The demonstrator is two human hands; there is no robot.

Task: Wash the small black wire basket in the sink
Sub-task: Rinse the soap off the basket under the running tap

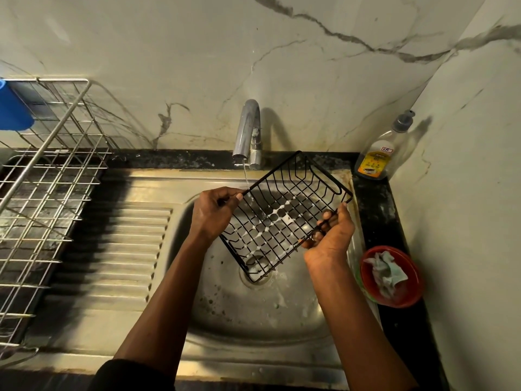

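Note:
The small black wire basket (284, 215) hangs tilted over the steel sink (253, 311), its open side facing me, with white foam between the wires of its bottom. My left hand (214, 213) pinches its left rim. My right hand (329, 235) grips its right rim from below. A thin stream of water runs from the chrome tap (248, 131) onto the basket's upper left corner.
A large steel dish rack (48, 193) stands on the left, with a blue cup (14, 108) at its top. A soap bottle (380, 153) sits in the back right corner. A red bowl (394, 277) holding a crumpled cloth rests on the black counter at right.

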